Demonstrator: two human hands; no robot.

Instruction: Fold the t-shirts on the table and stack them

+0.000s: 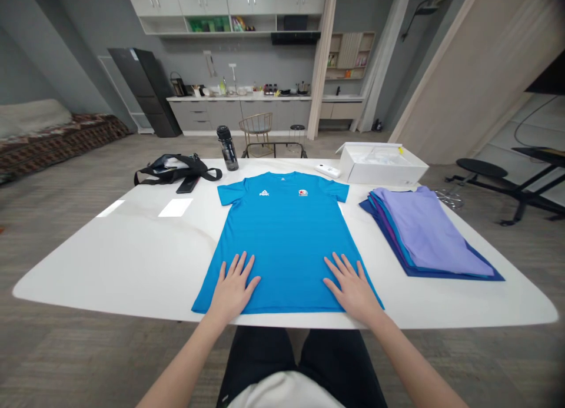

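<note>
A bright blue T-shirt [286, 237] lies spread face up on the white table, its collar at the far side and its hem close to the near edge. Two small logos mark its chest. My left hand [233, 287] rests flat on the shirt's lower left part, fingers spread. On the lower right part lies my right hand [351, 284], also flat with its fingers apart. Neither hand grips the fabric. To the right, a stack of garments [432, 231] has a lavender one on top, with purple and blue ones beneath.
On the white table [132, 261], a black bag [170, 168], a phone [188, 185] and a dark bottle [227, 149] stand or lie at the far left. A white box [382, 171] and a small white device [327, 171] are at the far right. Chairs stand beyond.
</note>
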